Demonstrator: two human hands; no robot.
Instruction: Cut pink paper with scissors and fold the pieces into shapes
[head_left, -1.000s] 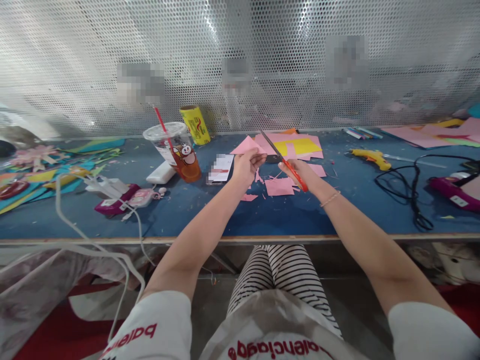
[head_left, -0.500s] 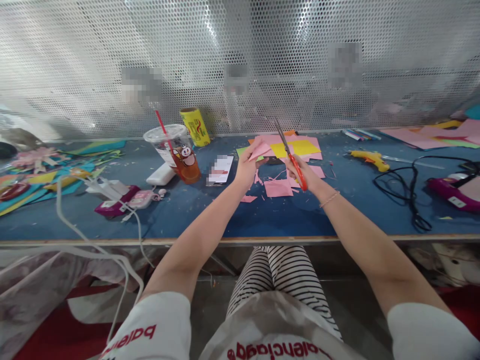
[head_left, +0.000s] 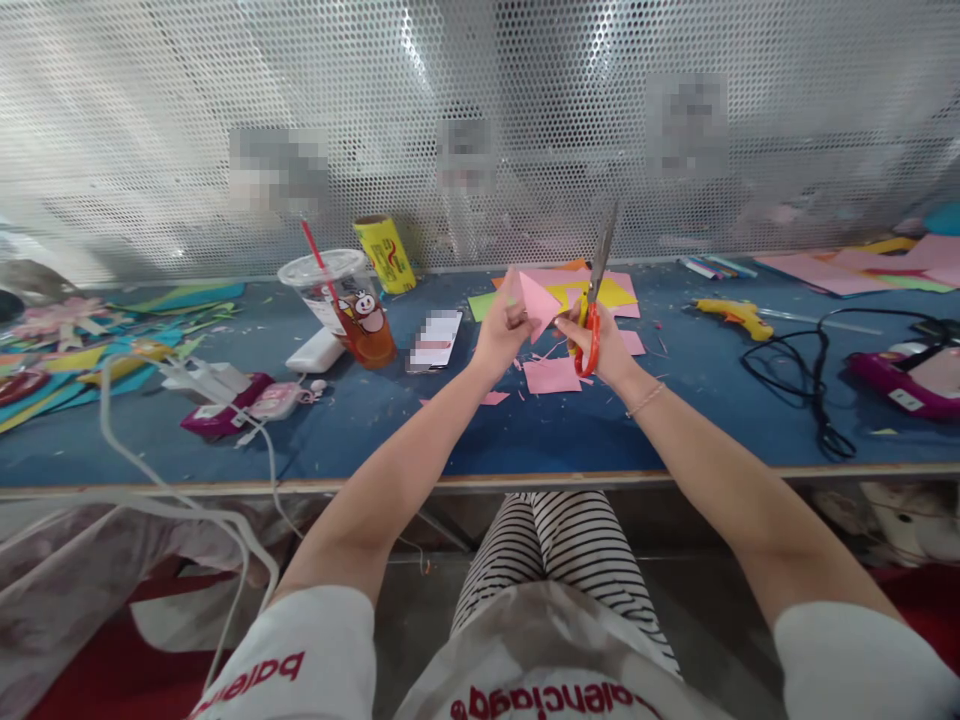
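My left hand (head_left: 504,325) is closed on a piece of pink paper (head_left: 537,300), which shows a pointed, folded-looking shape. In my right hand (head_left: 604,345) is a pair of scissors (head_left: 589,345) with red-orange and yellow handles, blades pointing up and away from me. The right fingertips come close to the paper's right corner; whether they touch it I cannot tell. Below the hands lies a pink paper scrap (head_left: 553,376) among thin cuttings. Behind them are pink sheets and a yellow sheet (head_left: 616,291), with a green piece (head_left: 480,306) at the left.
Left of my hands are a phone (head_left: 435,340), a plastic cup of drink (head_left: 352,310) with a red straw, a yellow tube (head_left: 385,253) and a white power bank (head_left: 316,350). To the right lie a yellow glue gun (head_left: 731,318), a black cable (head_left: 819,390) and a purple power strip (head_left: 907,385).
The scissors have swung more upright and their handles sit lower in my right hand. The pink paper in my left hand has turned, now showing a broad pointed face toward the right hand.
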